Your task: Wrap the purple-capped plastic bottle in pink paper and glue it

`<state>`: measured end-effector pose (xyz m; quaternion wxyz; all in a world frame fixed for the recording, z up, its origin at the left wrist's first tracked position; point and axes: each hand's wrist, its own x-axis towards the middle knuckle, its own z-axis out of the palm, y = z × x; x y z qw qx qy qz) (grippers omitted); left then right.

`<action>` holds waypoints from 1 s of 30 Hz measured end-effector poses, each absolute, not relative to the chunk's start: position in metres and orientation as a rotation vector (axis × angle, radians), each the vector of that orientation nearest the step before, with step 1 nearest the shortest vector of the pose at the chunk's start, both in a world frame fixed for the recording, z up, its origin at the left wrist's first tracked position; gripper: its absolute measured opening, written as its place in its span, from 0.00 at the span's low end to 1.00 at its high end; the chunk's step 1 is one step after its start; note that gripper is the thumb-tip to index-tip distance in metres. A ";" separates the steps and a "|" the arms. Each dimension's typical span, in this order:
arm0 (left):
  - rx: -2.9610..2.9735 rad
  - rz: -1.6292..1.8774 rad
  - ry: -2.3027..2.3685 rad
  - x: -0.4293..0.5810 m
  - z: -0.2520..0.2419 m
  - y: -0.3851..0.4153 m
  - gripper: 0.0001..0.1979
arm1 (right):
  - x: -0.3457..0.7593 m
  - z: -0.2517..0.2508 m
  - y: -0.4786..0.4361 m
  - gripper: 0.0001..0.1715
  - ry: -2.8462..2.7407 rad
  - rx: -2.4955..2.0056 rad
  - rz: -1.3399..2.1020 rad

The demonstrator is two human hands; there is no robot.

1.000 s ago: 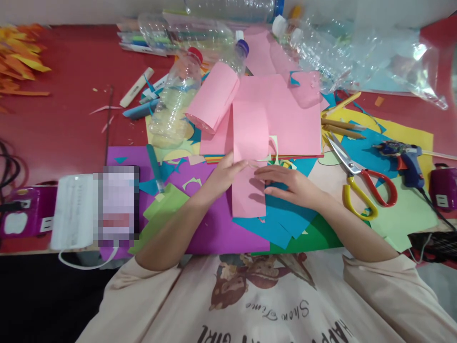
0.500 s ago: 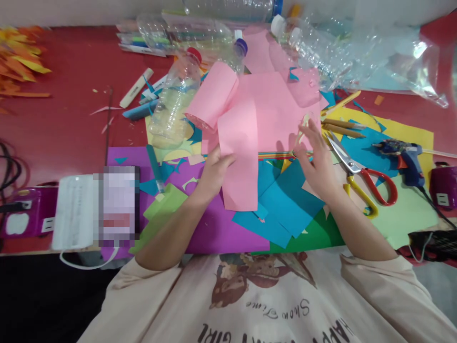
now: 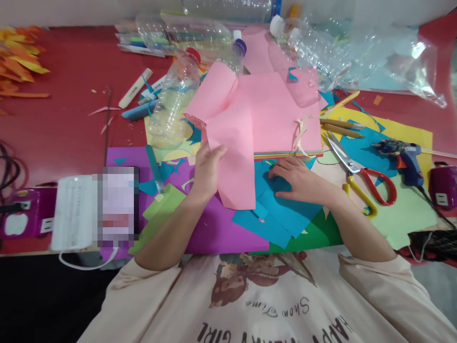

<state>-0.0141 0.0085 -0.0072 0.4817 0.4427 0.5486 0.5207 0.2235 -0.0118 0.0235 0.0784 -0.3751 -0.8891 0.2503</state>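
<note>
My left hand (image 3: pixel 207 172) grips the left edge of a pink paper strip (image 3: pixel 236 166), thumb on top and fingers underneath. The far end of that strip curls into a loose roll (image 3: pixel 214 93) beside a clear plastic bottle (image 3: pixel 174 95). Over the blue paper (image 3: pixel 298 214) is my right hand (image 3: pixel 298 178), fingers apart and slightly bent, with nothing visible in it. Just beyond its fingertips lies a stack of coloured sheets with pink paper (image 3: pixel 282 114) on top. A pale curled paper scrap (image 3: pixel 302 133) rests on the stack's right part.
Scissors (image 3: pixel 353 166) with red and yellow handles lie open at the right, near pencils (image 3: pixel 342 127) and a blue glue gun (image 3: pixel 409 159). Clear bottles (image 3: pixel 321 52) line the back. A phone (image 3: pixel 119 205) and a white power bank-like block (image 3: pixel 73 212) sit at the left.
My right hand has moved left and nearer, from the pale scrap to over the blue paper, and the scrap now lies on the pink stack. My left hand has shifted slightly left with the strip.
</note>
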 end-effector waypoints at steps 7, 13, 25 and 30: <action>1.074 1.284 1.355 -0.014 -0.007 0.010 0.14 | 0.219 0.016 -0.014 0.04 -2.626 -1.078 0.749; 0.959 1.376 1.302 -0.022 -0.007 0.012 0.10 | 0.201 0.003 -0.017 0.07 -2.390 -1.174 0.756; 0.752 0.981 0.980 0.009 0.004 -0.003 0.16 | 0.207 0.004 -0.015 0.25 -1.869 -1.156 0.960; 0.572 0.953 0.955 0.005 0.012 0.002 0.18 | 0.207 0.005 -0.018 0.32 -2.248 -1.038 0.532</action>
